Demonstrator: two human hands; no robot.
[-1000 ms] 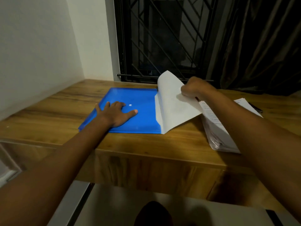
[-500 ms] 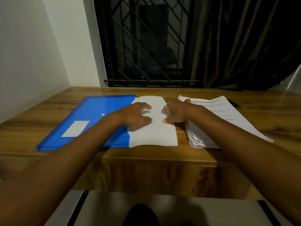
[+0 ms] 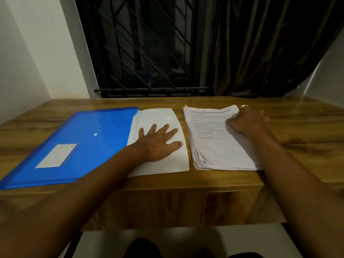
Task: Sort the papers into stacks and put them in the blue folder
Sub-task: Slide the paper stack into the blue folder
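Observation:
A blue folder (image 3: 80, 144) with a white label and a white snap dot lies flat on the left of the wooden desk (image 3: 167, 183). A blank white sheet (image 3: 158, 118) lies face down beside it, its left edge over the folder's right side. My left hand (image 3: 158, 144) rests flat on this sheet, fingers spread. To the right sits a thick stack of printed papers (image 3: 214, 144). My right hand (image 3: 245, 121) lies on the stack's far right corner with the fingers curled at the top page; whether it pinches the page I cannot tell.
A barred window (image 3: 145, 49) and a dark curtain (image 3: 270, 49) stand behind the desk, with white wall (image 3: 33, 53) on the left. A small ring-like object (image 3: 244, 106) shows just beyond my right hand. Bare wood lies along the front and right of the desk.
The sheet my right hand held curled up a second ago now lies flat by the folder. My right hand has moved right onto the printed stack; my left hand has spread flat on the sheet.

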